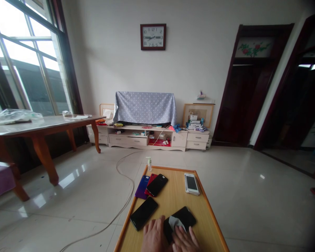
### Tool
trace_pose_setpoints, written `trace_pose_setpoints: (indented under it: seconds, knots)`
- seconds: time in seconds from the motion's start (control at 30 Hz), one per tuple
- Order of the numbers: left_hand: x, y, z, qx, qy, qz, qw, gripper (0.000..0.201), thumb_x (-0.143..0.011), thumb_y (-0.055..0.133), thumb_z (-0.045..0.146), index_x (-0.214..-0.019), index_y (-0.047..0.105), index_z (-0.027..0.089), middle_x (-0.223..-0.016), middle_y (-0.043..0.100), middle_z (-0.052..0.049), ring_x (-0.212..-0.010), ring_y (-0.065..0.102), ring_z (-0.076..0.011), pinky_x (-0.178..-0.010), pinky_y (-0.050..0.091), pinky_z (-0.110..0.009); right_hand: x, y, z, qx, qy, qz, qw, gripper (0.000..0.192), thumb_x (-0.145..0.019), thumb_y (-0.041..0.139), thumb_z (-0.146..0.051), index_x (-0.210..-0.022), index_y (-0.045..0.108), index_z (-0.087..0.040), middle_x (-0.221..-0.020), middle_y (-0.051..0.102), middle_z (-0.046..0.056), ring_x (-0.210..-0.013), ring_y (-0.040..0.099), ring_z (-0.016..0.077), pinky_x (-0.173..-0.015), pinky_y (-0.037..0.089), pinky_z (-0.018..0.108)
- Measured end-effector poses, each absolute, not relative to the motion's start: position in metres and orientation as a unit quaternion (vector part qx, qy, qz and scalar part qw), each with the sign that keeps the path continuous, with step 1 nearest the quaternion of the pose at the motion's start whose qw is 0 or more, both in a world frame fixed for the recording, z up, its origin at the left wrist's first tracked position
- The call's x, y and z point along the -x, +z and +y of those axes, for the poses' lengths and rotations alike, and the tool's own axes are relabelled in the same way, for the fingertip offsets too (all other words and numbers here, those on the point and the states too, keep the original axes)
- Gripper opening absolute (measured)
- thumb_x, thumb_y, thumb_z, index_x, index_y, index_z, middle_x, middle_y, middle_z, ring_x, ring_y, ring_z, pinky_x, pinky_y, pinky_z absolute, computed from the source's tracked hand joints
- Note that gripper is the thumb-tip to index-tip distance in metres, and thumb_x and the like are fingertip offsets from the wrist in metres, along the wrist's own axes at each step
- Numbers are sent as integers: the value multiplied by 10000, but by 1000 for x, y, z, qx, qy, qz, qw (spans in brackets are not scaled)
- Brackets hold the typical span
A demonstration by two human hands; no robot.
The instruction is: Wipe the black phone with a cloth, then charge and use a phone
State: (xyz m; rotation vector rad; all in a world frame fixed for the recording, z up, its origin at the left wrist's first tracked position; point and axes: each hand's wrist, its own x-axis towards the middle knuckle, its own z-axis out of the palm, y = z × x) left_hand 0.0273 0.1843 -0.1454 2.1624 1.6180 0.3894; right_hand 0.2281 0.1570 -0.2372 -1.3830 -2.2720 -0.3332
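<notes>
Fingers (180, 232) of the right hand (185, 240) lie open and outstretched over a pale cloth (175, 222) on a black phone (188, 217), bottom centre of the frame; the left hand (153, 235), back upward, meets the phone's left edge, its grip unclear.

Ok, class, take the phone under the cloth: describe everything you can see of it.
The phone is a black, smooth-looking slab with rounded corners and no lit display; which face is up is hard to tell. It lies flat and slantwise on the wooden table, its far end pointing to the right. A pale grey cloth covers part of its middle, under the fingers of the right hand. The left hand is at its left edge.
</notes>
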Motion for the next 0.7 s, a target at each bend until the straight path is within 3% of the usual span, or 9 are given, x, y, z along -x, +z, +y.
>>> trace_pose_setpoints:
  seconds: [0.07, 0.2, 0.4, 0.6, 0.7]
  knots:
    - [-28, -143, 182, -775, 143, 585, 192, 826, -673, 611, 462, -1443, 521, 175, -1447, 597, -107, -1320, 502, -305, -1092, 325, -391, -237, -218, 158, 552, -80, -807, 195, 411, -1049, 418, -449, -1385, 618, -325, -1387, 616, 35, -1258, 628, 297, -1044, 554, 527]
    - [-29, -140, 179, -778, 144, 584, 181, 832, -668, 618, 457, -1445, 517, 179, -1455, 590, -101, -1331, 493, -297, -1108, 313, -379, -243, -191, 161, 660, -51, -730, 168, 485, -1051, 349, -473, -1367, 642, -252, -1429, 565, 99, -1340, 539, 369, -1111, 425, 687]
    - [-26, -143, 182, -778, 130, 584, 191, 772, -737, 559, 476, -1451, 508, 187, -1438, 605, -96, -1307, 513, -283, -1094, 323, -374, -214, -211, 157, 569, -10, -799, 194, 440, -1022, 444, -524, -1352, 653, -321, -1410, 583, 56, -1296, 593, 323, -1081, 524, 532]
    - [-29, -134, 178, -773, 135, 591, 190, 817, -682, 613, 473, -1443, 515, 190, -1471, 576, -106, -1346, 481, -305, -1115, 308, -390, -229, -181, 167, 663, 25, -729, 167, 503, -1066, 301, -480, -1399, 616, -274, -1483, 532, 77, -1413, 470, 337, -1189, 297, 681]
    - [-29, -132, 177, -773, 129, 589, 194, 819, -682, 611, 446, -1449, 507, 177, -1475, 571, -117, -1347, 479, -319, -1117, 308, -408, -225, -178, 171, 690, 3, -705, 164, 531, -1053, 328, -508, -1374, 645, -227, -1466, 543, 121, -1393, 488, 374, -1167, 335, 690]
